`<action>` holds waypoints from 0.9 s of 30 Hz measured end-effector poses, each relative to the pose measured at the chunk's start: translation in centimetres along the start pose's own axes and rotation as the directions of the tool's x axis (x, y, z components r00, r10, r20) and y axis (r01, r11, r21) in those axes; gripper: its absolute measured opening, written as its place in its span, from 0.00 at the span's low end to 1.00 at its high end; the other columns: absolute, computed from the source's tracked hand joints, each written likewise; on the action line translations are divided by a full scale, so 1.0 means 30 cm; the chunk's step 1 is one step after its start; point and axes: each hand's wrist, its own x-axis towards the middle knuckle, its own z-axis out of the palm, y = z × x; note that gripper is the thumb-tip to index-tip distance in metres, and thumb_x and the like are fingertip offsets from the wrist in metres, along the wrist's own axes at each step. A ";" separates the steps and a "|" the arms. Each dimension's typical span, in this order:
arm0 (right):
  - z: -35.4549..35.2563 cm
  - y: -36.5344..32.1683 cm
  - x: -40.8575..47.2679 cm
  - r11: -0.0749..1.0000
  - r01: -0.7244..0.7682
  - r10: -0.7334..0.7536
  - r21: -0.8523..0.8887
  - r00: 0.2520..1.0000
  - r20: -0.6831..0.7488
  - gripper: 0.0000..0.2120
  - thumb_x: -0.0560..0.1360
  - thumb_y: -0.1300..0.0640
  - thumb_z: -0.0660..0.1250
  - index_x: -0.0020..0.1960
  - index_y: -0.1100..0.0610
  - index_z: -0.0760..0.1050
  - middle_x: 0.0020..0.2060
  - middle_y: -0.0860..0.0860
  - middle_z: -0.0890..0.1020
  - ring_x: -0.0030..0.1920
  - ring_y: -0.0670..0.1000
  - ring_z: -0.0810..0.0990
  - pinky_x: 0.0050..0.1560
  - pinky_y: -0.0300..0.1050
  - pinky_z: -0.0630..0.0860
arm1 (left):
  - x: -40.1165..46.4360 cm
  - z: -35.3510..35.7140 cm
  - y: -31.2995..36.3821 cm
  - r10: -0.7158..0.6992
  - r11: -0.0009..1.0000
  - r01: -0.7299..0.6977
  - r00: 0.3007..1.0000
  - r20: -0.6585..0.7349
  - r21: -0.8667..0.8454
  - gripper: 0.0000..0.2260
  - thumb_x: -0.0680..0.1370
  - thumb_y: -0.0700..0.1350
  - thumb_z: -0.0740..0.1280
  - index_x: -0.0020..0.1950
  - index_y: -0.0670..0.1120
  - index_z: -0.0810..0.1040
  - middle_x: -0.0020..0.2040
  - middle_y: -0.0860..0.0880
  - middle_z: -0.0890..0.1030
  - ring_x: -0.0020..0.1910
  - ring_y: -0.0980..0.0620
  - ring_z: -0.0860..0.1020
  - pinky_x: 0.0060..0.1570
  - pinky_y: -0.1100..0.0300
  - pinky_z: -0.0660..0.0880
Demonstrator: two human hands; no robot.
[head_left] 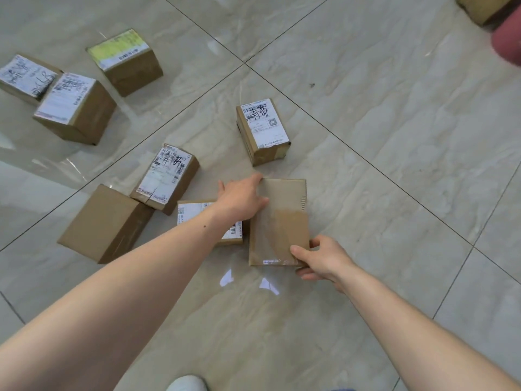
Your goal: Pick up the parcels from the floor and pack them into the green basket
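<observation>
A plain brown parcel (282,221) sealed with clear tape sits in the middle of the view, held between both hands. My left hand (241,197) grips its far left corner and my right hand (321,259) grips its near right corner. Whether it rests on the floor or is just off it, I cannot tell. A labelled parcel (194,214) lies partly under my left wrist, touching the held one. More parcels lie around: one with a barcode label (263,131) beyond it, another labelled one (166,177) and a plain one (105,224) to the left. The green basket is not in view.
Three more parcels lie at the far left: one with a yellow-green label (127,60), two with scribbled white labels (74,107) (26,77). A cardboard box (485,7) and a dark red object (507,43) are at the top right corner. A white shoe (187,383) shows at the bottom edge.
</observation>
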 end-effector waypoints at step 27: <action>-0.366 -0.483 -0.872 0.943 0.320 -0.333 -0.092 0.896 -0.293 0.18 0.71 0.52 0.75 0.59 0.53 0.79 0.54 0.47 0.81 0.55 0.46 0.77 0.58 0.41 0.71 | -0.721 -0.730 0.187 -0.186 0.799 -0.006 0.948 -0.257 -0.601 0.16 0.74 0.46 0.72 0.56 0.46 0.68 0.52 0.48 0.77 0.47 0.47 0.75 0.40 0.57 0.72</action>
